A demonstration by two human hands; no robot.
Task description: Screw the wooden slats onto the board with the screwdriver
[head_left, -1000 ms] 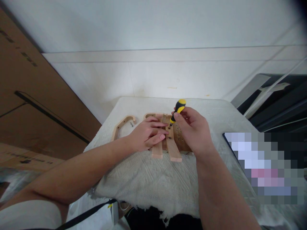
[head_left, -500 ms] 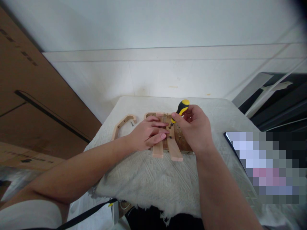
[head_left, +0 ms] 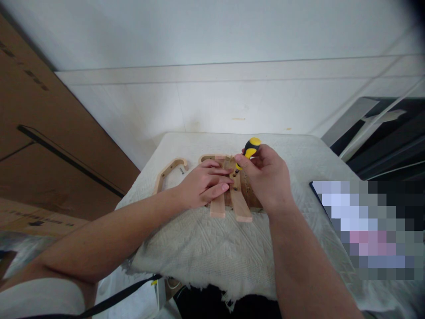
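Holding the screwdriver (head_left: 253, 146) in the right grip (head_left: 269, 176), slanted down-left to the strip (head_left: 239, 204), lying near-to-far on the board (head_left: 250, 197); resting the left hand (head_left: 204, 181) palm-down, spread, at the strip's left edge.

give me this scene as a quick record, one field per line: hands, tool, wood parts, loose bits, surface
left hand: laid flat over the left wooden strip, fingertips toward the right wooden strip
right hand: holding a yellow-and-black screwdriver
tool: screwdriver tilted, tip down at the right wooden strip
under strips: brown board
loose bits: curved wooden piece; small screw near its hooked end
surface: pale cloth
unclear: whether the tip sits in a screw head
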